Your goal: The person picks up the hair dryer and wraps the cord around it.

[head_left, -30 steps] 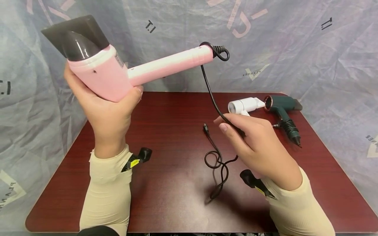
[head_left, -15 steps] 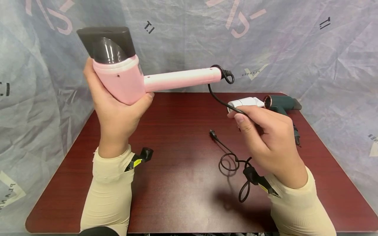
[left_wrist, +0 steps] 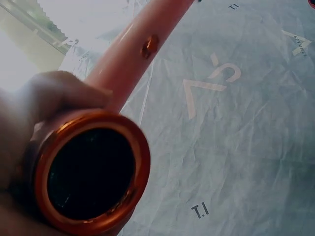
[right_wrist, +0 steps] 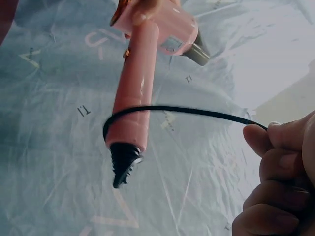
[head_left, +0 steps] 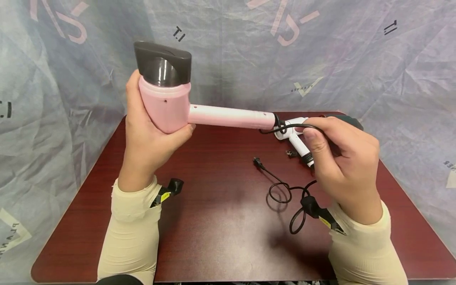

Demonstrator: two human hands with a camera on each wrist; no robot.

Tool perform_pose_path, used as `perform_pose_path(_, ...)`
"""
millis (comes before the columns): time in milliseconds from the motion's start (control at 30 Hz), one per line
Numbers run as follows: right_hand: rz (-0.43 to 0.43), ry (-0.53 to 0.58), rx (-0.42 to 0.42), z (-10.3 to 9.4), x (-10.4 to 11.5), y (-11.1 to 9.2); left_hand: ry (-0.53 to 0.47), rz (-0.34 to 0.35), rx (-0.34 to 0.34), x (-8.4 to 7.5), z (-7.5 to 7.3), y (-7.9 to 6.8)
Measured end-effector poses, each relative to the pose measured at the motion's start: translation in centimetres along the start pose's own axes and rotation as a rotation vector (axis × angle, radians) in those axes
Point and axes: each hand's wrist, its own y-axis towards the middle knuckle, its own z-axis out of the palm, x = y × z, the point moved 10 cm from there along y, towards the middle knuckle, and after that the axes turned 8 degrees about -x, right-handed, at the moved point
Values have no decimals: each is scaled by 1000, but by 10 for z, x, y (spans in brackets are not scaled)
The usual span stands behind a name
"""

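A pink hair dryer [head_left: 165,111] with a dark nozzle [head_left: 164,63] is held up over the table, nozzle upward and handle [head_left: 231,116] pointing right. My left hand [head_left: 146,130] grips its body from behind and below; in the left wrist view the copper-ringed rear opening [left_wrist: 140,162] faces the camera. Between thumb and forefinger my right hand [head_left: 345,166] pinches the black power cord [head_left: 293,126], just right of the handle's end. The right wrist view shows the cord [right_wrist: 197,112] crossing the handle near its strain relief [right_wrist: 123,160]. Below that hand, the cord's loops and plug [head_left: 258,162] hang down.
On the table [head_left: 213,221], a white hair dryer [head_left: 301,146] lies behind the right hand, its plug [head_left: 291,153] beside it. A dark green hair dryer [head_left: 350,120] lies farther right, mostly covered by that hand. Grey printed cloth [head_left: 221,59] hangs behind the table.
The pink hair dryer has moved right and down, its handle swinging from tilted up to slightly down. My right hand has moved right and up with the cord, now drawn across the handle's end.
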Motion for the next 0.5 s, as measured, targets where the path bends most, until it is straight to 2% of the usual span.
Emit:
perform_pose_path(67,11,-6,-29,-3,-2,2,9,2,39,0,3,-1)
perform_pose_path(200,25,12,-85,-8,-4,4,4,53,115,-4,8,-4)
perform_pose_path(300,31,26,-108,-10,-5,6,-54,79,156,-7,11,-4)
perform_pose_path(500,40,13,-123,-13,-9,7,-139,74,194,-8,14,-4)
